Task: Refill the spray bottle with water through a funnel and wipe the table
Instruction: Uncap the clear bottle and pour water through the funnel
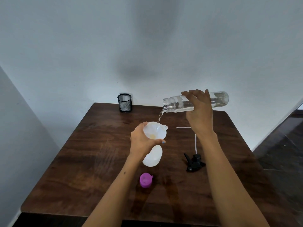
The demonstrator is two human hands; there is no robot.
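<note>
Above the middle of the surface: water (pixel 160 115) is being poured in a thin stream from a clear bottle (pixel 195 101) into a white funnel (pixel 155 130).
Left hand: the left hand (pixel 142 140) is curled around the funnel from the left, with the thumb across its near side; the funnel is held over the neck of the spray bottle.
Right hand: the right hand (pixel 198 107) is wrapped around the middle of the clear bottle, which is held almost level with its open mouth turned left and slightly down, above and to the right of the funnel.
Spray bottle: a white translucent spray bottle (pixel 152 156) is seen standing on the surface directly under the funnel; its top is hidden by the left hand.
Spray head: a black spray head (pixel 194 162) with a thin clear tube (pixel 195 139) is laid on the surface to the right of the spray bottle, well apart from it.
Cap: a purple cap (pixel 145 180) is set on the surface near the front, just nearer than the spray bottle.
Far edge: a black mesh cup (pixel 125 102) is placed at the far edge, left of centre.
Surface: a dark brown wooden surface (pixel 85 161) is set against a pale wall.
</note>
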